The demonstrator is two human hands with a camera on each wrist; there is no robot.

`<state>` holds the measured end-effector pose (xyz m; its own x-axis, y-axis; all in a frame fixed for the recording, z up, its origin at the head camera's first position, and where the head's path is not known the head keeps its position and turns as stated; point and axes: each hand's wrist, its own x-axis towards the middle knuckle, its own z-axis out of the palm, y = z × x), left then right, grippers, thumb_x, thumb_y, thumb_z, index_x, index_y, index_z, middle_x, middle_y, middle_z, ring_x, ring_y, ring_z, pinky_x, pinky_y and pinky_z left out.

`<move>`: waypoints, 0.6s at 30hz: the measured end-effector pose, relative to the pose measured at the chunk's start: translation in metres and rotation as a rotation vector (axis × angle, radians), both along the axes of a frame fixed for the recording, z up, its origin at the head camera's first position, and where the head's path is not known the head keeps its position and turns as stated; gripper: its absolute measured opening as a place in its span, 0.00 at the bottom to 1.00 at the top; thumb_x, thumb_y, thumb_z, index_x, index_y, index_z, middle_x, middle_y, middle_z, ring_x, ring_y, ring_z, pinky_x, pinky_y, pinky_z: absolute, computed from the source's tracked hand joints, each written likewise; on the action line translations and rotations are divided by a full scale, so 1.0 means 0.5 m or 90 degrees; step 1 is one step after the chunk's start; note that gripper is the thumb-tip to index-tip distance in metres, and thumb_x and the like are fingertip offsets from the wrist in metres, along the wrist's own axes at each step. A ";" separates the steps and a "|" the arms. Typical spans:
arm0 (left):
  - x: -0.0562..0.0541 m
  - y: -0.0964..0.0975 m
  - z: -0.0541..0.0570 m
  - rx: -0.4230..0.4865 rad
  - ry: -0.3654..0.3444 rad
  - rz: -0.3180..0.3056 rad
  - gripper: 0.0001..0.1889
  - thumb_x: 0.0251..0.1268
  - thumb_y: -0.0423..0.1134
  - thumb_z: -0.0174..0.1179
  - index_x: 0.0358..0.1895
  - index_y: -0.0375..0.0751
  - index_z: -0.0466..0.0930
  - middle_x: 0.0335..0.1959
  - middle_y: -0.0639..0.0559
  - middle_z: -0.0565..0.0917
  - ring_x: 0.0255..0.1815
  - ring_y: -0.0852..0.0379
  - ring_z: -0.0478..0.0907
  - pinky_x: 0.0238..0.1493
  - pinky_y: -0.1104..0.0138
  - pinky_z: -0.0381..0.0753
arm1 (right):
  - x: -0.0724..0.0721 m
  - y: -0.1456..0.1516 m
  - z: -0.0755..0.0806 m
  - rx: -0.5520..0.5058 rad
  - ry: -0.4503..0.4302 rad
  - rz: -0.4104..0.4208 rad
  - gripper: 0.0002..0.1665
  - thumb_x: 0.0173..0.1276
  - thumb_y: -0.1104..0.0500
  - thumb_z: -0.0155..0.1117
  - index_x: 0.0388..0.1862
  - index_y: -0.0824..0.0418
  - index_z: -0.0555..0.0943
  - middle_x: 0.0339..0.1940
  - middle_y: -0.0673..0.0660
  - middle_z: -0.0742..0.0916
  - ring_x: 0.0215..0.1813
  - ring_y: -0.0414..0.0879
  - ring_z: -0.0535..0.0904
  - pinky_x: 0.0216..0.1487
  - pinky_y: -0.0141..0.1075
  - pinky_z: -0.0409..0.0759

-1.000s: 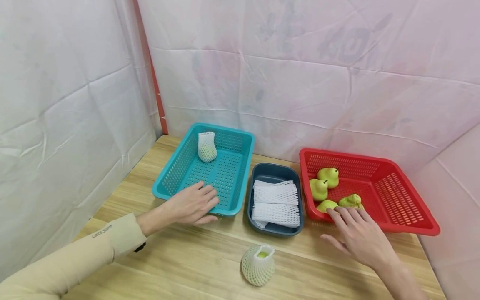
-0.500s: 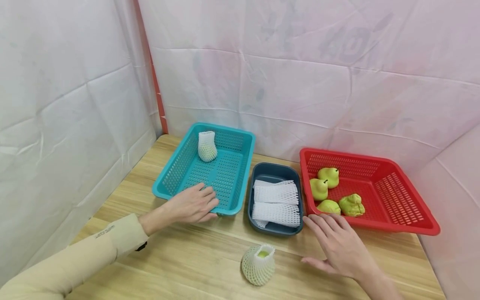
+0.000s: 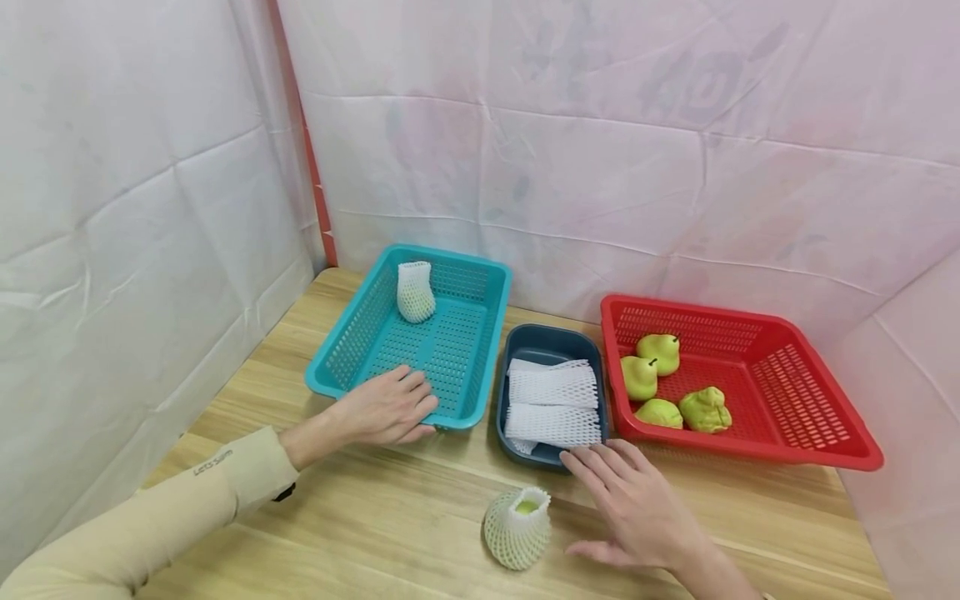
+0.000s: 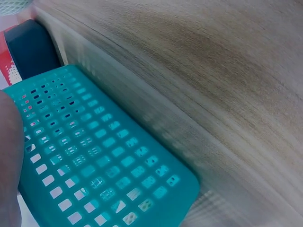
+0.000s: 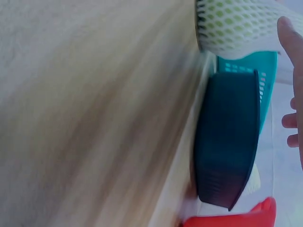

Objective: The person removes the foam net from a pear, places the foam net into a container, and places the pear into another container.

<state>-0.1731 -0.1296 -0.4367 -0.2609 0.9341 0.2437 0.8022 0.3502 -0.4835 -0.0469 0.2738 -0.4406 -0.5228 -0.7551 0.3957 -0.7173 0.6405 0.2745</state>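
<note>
My left hand (image 3: 390, 408) rests over the near rim of the teal basket (image 3: 480, 406), its fingers relaxed; the fingertips are partly hidden. A pear in a white foam net (image 3: 416, 293) stands at the back of that basket. My right hand (image 3: 633, 504), fingers spread and holding nothing, hovers at the near right corner of the dark blue tray (image 3: 517, 339). White foam net sleeves (image 3: 551, 385) lie in the tray. Left of the right thumb, a netted pear (image 3: 517, 533) stands on the table; the right wrist view also catches this netted pear (image 5: 232, 26) beside the thumb.
At the right stands a red basket (image 3: 817, 392) with several bare green pears (image 3: 660, 354) at its left end. The wooden table (image 3: 360, 517) runs up to pale cloth hangings (image 3: 562, 167) at the back and sides.
My right hand has moved left, from over the front edge of the red basket to the blue tray's near corner. The left hand stays on the teal basket.
</note>
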 end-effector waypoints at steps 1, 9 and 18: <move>0.000 0.000 -0.001 0.000 0.001 0.001 0.21 0.84 0.59 0.42 0.38 0.48 0.71 0.33 0.54 0.80 0.37 0.53 0.72 0.44 0.64 0.71 | 0.000 -0.004 -0.002 0.007 -0.001 0.002 0.59 0.62 0.12 0.48 0.68 0.58 0.78 0.58 0.54 0.88 0.57 0.50 0.81 0.70 0.47 0.64; 0.000 0.000 -0.004 -0.004 0.006 0.008 0.20 0.82 0.60 0.46 0.38 0.48 0.71 0.34 0.54 0.81 0.38 0.53 0.73 0.44 0.64 0.71 | -0.005 -0.040 -0.014 0.042 -0.006 0.021 0.62 0.57 0.08 0.47 0.68 0.55 0.78 0.57 0.52 0.88 0.57 0.49 0.82 0.67 0.48 0.77; -0.001 0.001 -0.007 0.006 0.007 0.006 0.20 0.80 0.60 0.49 0.37 0.47 0.71 0.34 0.54 0.82 0.37 0.54 0.72 0.42 0.64 0.70 | -0.019 -0.071 -0.022 0.041 -0.007 0.065 0.64 0.54 0.07 0.47 0.66 0.55 0.79 0.56 0.51 0.87 0.57 0.48 0.80 0.66 0.47 0.76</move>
